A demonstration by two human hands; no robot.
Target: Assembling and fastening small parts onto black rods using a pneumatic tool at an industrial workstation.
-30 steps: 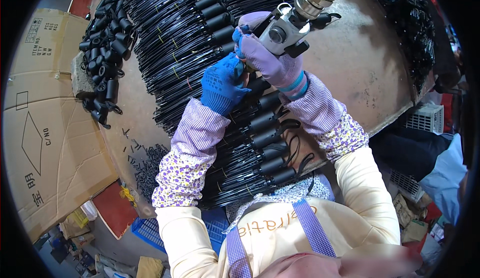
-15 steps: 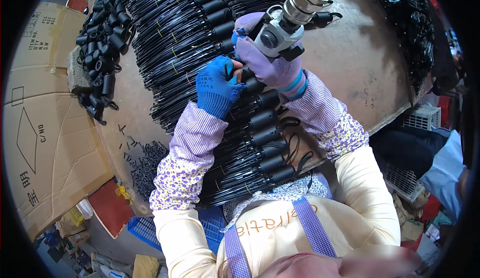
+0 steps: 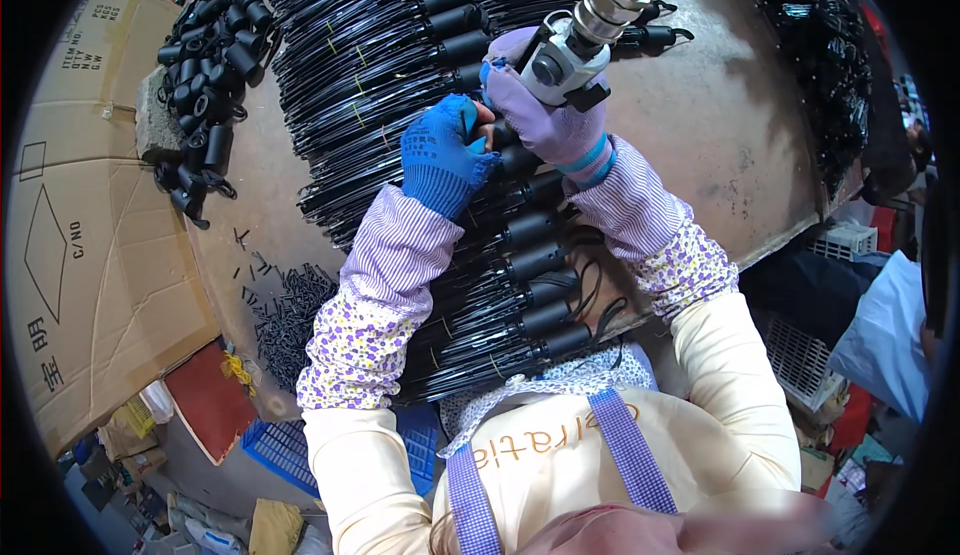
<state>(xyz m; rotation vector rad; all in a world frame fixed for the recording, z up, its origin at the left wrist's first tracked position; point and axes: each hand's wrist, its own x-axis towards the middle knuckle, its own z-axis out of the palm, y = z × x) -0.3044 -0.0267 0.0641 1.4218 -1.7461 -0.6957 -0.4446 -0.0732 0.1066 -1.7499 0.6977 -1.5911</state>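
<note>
My right hand (image 3: 560, 133), in a lilac glove, is wrapped round a silver air-powered hand tool (image 3: 566, 63) with a hose fitting on top. My left hand (image 3: 438, 155) wears a blue glove with bare fingertips poking out. Its thumb and fingers are pinched together beside the tool, at a black handle in the row; what lies between them is too hidden to make out. Under both hands lies a long row of black umbrella frames (image 3: 365, 80) with thin shiny ribs. Their cylindrical black handles (image 3: 531, 227) point to the right, several with wrist loops. The tool's working end is hidden behind my right hand.
Loose black handles (image 3: 215, 90) are heaped at the far left beside a stone block (image 3: 158, 120). Small dark pins (image 3: 290, 320) lie scattered near my left forearm. A cardboard sheet (image 3: 110, 215) flanks the table (image 3: 735, 135) on the left; shiny black bundles (image 3: 815, 65) line its right edge.
My left hand has shifted slightly up and to the right in the picture. My right hand still grips the tool in nearly the same place. The whole view has shifted a little.
</note>
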